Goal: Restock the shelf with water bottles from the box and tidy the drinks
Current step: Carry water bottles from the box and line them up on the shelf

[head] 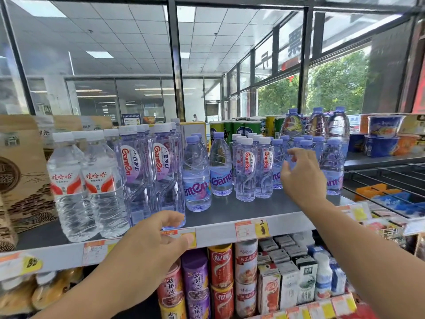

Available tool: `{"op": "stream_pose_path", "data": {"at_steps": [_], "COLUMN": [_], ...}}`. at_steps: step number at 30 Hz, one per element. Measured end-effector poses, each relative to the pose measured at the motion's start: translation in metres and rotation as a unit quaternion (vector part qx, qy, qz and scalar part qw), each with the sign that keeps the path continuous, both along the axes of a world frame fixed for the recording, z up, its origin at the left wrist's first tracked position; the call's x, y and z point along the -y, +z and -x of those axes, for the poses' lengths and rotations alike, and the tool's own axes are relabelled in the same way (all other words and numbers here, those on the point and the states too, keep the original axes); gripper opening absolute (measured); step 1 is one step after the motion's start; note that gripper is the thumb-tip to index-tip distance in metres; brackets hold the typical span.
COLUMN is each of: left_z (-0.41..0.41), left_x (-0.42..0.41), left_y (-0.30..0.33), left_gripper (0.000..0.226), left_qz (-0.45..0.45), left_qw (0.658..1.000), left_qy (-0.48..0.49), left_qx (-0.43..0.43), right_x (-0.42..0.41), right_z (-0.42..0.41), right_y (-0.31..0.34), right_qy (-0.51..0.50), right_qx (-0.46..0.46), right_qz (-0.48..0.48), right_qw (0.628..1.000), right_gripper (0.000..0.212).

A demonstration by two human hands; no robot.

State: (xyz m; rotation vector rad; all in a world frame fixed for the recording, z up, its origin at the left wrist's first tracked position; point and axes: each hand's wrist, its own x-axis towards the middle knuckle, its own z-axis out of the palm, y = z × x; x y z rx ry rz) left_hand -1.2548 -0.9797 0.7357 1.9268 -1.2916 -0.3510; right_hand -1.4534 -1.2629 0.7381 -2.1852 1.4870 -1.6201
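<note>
Right hand [301, 176]: fingers spread, empty, among small clear purple-capped water bottles [331, 166], right on the grey metal shelf [230, 210].
Left hand [158, 236]: fingers loosely curled, empty, near the shelf's edge.
Risk: a nudge could topple the packed bottles.

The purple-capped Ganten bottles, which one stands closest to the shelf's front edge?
The leftmost purple-capped bottle, beside the tall white-capped Ganten bottles; the others stand farther back.

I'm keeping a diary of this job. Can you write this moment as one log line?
left hand: open, at shelf edge | right hand: open, reaching toward small purple-capped bottles | no bottle held
</note>
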Motion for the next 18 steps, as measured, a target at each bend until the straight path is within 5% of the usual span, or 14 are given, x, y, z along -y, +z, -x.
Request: {"op": "stream_pose_path", "data": {"at_steps": [5, 8, 13, 18], "left_z": [-0.008, -0.024, -0.066, -0.106], "left_x": [-0.029, -0.058, -0.140, -0.257], "left_y": [0.000, -0.011, -0.052, -0.133], "left_gripper": [0.033, 0.034, 0.028, 0.024], "left_qz": [0.017, 0.027, -0.013, -0.142], "left_qw": [1.000, 0.999, 0.998, 0.979], "left_qy": [0.005, 0.026, 0.060, 0.066], "left_qx": [0.013, 0.009, -0.011, -0.129], "right_x": [-0.092, -0.164, -0.284, -0.387], "right_z": [-0.054, -0.086, -0.148, -0.218], "right_y": [-0.002, -0.016, -0.064, -0.165], "right_qy": [0.192, 0.335, 0.484, 0.529], "right_qx": [-0.072, -0.175, -0.439, -0.565], "right_qz": [0.113, 0.079, -0.072, -0.171], "right_qw": [0.972, 0.923, 0.754, 0.609], "right_gripper": [0.013, 0.014, 0.025, 0.036]}}
